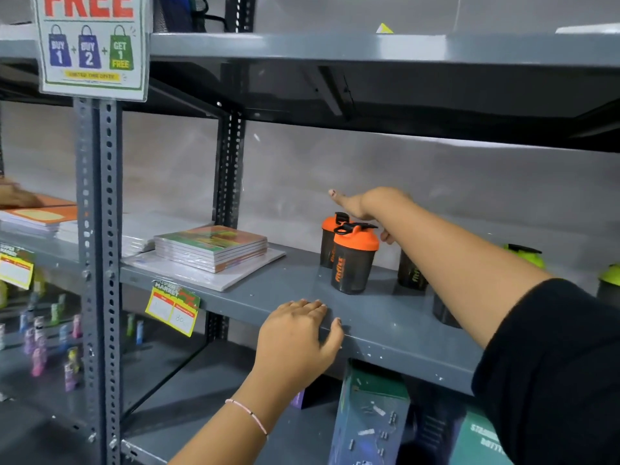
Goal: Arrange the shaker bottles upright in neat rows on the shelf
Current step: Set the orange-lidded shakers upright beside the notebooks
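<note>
head view: right hand point(364, 204) reached deep over the back orange-lidded shaker bottle point(327, 241), palm down on its lid, thumb stretched out toward the wall, fingers mostly hidden behind the lids, so cannot tell whether closed on it or just resting. left hand point(302, 333) flat on the front lip of the grey metal shelf point(385, 330), fingers spread, holding nothing. front orange-lidded shaker bottle point(354, 260) upright, touching or just in front of the back one. green-lidded shaker bottles point(523, 255) further right, partly hidden by the forearm, upright as far as visible.

probably nudging the back bottle into line. best done by gripping round the lid from above, keeping it vertical, sliding rather than lifting, and watching the carry loop on the front lid so the wrist does not knock it.

open shelf between the stack of notebooks point(211, 246) and the orange pair; bare strip along the front edge too. shelf above sits low, so little headroom for lifting. forearm close to the dark bottle behind it; easy to tip on withdrawal.
</note>
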Tool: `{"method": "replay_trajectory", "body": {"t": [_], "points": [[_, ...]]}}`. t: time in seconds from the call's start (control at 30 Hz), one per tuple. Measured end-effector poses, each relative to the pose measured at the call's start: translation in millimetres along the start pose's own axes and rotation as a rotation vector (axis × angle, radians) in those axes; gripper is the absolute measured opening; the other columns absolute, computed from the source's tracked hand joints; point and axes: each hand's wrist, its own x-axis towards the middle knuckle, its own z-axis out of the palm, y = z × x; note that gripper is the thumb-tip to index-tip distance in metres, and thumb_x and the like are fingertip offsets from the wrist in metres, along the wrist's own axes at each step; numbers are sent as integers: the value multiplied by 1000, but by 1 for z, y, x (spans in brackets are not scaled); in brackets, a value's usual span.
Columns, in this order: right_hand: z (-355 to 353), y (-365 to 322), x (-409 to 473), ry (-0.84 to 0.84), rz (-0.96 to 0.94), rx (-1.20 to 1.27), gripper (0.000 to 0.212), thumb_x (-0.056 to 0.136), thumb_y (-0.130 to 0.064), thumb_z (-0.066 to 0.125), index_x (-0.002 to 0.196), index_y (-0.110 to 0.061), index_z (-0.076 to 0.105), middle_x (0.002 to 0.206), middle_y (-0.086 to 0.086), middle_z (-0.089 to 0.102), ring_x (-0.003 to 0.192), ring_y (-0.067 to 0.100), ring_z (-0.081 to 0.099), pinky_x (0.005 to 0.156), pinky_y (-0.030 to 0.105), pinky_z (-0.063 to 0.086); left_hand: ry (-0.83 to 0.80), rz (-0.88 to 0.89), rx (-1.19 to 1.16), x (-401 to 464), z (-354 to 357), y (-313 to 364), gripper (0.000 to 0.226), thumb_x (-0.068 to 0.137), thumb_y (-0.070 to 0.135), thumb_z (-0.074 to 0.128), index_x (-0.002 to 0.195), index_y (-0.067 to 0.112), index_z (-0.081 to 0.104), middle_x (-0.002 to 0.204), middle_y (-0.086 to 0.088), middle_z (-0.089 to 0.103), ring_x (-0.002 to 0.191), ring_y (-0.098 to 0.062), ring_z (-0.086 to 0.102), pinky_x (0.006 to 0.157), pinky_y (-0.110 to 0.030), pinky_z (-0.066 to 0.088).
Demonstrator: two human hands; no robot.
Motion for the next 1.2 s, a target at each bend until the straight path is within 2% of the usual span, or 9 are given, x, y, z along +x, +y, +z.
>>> {"method": "replay_trajectory", "body": {"t": [0.07,0.13,0.23,0.33,0.4,0.6,0.9,1.07,1.2], "points": [[-12,19,-10,56,-18,59,117,71,-92,6,144,-9,44,78,23,58,78,33,69,72,36,53,3,4,3,0,0,0,37,85,45,49,99,20,74,99,5,74,95,-16,66,87,-27,48],[-15,45,-11,213,-75,94,109,73,-90,8,120,-8,62,71,19,63,62,30,67,58,32,49,-2,-9,14,0,1,2,34,84,43,52,94,19,75,95,4,75,91,-17,67,82,-27,50],[-3,76,-12,356,-181,120,87,78,-87,22,78,-10,62,74,12,67,74,31,68,70,32,52,-36,-49,32,1,1,12,36,82,41,47,81,16,73,80,1,74,79,-21,67,71,-31,52],[13,73,-8,218,-232,212,86,79,-80,43,129,-13,59,129,16,61,115,37,59,83,36,49,-29,-54,45,0,0,16,37,81,41,45,80,16,73,79,1,73,76,-21,66,69,-30,52],[22,60,-7,110,-304,300,83,78,-73,55,138,-15,51,141,13,53,122,35,54,87,40,52,-29,-51,52,-1,-2,14,36,82,41,46,84,18,73,83,2,74,79,-20,67,71,-29,52],[36,51,11,89,-420,139,51,85,-19,67,134,-20,53,133,12,59,107,29,58,76,31,47,-23,-34,42,-1,-6,9,33,83,43,47,86,23,73,86,6,75,81,-16,67,73,-27,53],[34,71,25,33,-449,225,44,91,-3,62,129,-23,50,109,8,49,76,21,50,52,27,42,-43,-36,31,-2,-5,11,37,84,43,44,82,18,71,81,1,73,79,-18,65,72,-28,52],[36,73,22,32,-465,230,44,91,1,60,128,-21,48,141,12,49,116,28,52,77,33,42,-34,-22,39,-2,-6,10,38,84,43,44,84,18,72,82,2,73,79,-18,65,72,-27,51],[35,74,16,13,-466,223,50,92,2,58,134,-21,44,144,14,46,111,25,49,76,32,45,-42,-18,35,-3,-9,12,37,84,42,46,88,18,74,84,3,74,79,-18,67,75,-27,52]]}}
